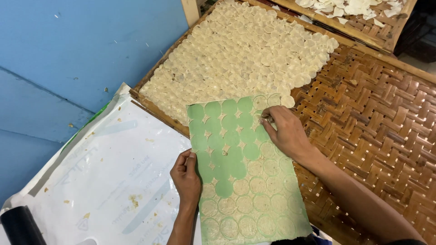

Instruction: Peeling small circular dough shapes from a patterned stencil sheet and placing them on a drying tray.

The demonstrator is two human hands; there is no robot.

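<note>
woven bamboo tray fills the right and top of the frame, with overlapping pale round crackers spread across its upper middle. a green sheet lies in the centre, one end over the tray's edge, stamped dough rounds still stuck on its lower half and bare green circles up top. left hand pinches the sheet's left edge, fingers closed on it. right hand sits at the sheet's upper right, fingertips pinching at a round there. white plastic bag lies lower left against a blue wall.
</note>
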